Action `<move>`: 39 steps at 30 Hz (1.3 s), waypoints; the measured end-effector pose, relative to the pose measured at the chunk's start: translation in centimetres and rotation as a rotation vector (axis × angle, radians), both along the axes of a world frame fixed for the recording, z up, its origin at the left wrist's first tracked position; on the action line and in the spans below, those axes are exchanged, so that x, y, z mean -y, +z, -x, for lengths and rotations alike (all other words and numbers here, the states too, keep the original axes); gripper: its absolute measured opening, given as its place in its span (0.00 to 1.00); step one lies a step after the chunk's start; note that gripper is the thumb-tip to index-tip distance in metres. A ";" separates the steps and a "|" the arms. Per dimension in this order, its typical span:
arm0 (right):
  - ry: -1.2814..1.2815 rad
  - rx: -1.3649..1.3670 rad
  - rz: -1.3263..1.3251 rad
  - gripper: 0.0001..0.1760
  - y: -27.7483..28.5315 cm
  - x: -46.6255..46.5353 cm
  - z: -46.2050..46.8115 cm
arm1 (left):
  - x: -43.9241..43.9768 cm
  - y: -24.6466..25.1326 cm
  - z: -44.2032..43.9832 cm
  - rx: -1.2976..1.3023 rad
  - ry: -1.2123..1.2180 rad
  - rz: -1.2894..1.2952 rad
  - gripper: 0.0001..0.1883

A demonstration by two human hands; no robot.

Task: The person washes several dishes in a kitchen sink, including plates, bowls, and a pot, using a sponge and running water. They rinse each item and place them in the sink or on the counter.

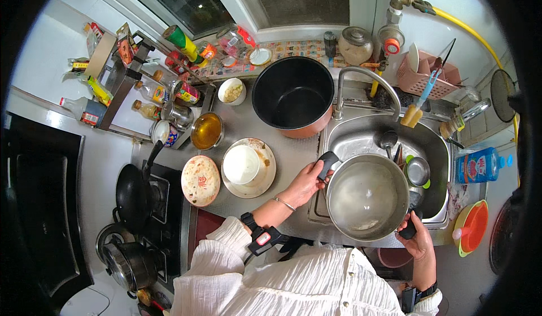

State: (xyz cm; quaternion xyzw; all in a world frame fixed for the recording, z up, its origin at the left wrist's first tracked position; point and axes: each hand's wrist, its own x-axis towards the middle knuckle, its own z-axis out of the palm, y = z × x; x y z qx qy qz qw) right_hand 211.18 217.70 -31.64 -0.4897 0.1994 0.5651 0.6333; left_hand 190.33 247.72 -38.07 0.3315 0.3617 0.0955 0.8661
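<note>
Between my hands is a two-handled stainless steel pot (367, 195) with cloudy liquid in it, over the near left part of the sink (345, 136). My left hand (308, 180) grips its left black handle (328, 163). Around the right black handle (409, 228), low on the pot's near right side, my right hand (417, 236) is closed. Behind the pot, a ladle (388, 140) and a small metal cup (418, 171) lie in the basin. The pot hides part of the sink floor. Left of the faucet (338, 100) stands a large dark-lined pot (293, 94).
On the counter are a white bowl (241, 164) on a stained plate (269, 178), another plate (200, 180), a metal bowl of yellow liquid (206, 130) and a small bowl (232, 91). A wok (131, 193) sits by the stove at left. A blue detergent bottle (478, 165) stands right of the sink.
</note>
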 end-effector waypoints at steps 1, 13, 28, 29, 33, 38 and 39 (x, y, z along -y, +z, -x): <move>0.044 0.065 0.015 0.09 0.4 0.0 0.4 | -0.2 0.2 -0.2 0.025 -0.009 -0.012 0.19; -0.223 -0.134 -0.608 0.07 1.4 -0.5 4.7 | -1.5 -0.1 -1.0 0.114 -0.007 0.075 0.17; 0.085 0.398 -0.002 0.12 2.9 -0.9 7.8 | -2.2 -1.5 1.7 0.193 0.046 0.035 0.19; 0.104 0.432 0.025 0.15 2.5 -0.9 8.0 | -2.3 -1.1 1.8 0.197 0.022 0.014 0.19; 0.268 0.259 0.081 0.22 1.4 -1.5 7.7 | -2.4 0.0 2.1 0.195 -0.065 -0.046 0.19; 0.529 0.182 0.215 0.23 0.2 -2.4 7.1 | -2.3 -0.2 2.0 0.202 -0.113 -0.072 0.19; 0.594 0.122 0.190 0.22 -0.1 -2.5 7.2 | -2.1 -0.4 1.9 0.216 -0.121 -0.078 0.19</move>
